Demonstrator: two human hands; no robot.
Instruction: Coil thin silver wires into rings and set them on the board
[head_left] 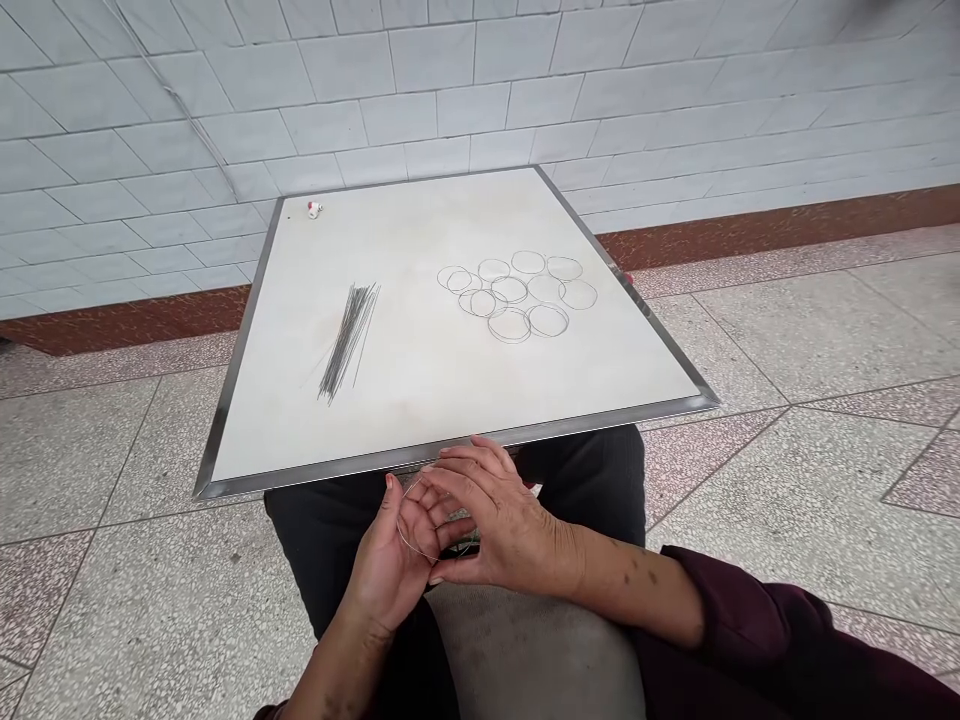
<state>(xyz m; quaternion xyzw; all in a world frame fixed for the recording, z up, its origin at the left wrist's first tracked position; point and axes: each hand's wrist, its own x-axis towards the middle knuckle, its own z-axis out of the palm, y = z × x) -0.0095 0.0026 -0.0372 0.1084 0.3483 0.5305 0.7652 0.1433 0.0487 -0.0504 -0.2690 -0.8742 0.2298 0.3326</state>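
Observation:
Just in front of the table's near edge, my two hands hold one thin wire ring (411, 546) between them. My left hand (397, 555) is palm up, its thumb raised along the ring's left side and its fingers curled beneath the wire. From the right, my right hand (506, 515) curves over the ring, fingers along its far side and thumb on its near side. Part of the wire is hidden behind the right fingers. On the white table lie several similar wire rings (510, 290), some overlapping, and a bundle of straight dark wires (346, 345) to their left.
The white table (420, 390) has a grey metal edge and stands against a tiled wall (435, 60). A small white and red object (314, 210) sits at its far left corner. My dark-trousered legs (600, 475) are under the near edge, above a speckled floor (187, 600).

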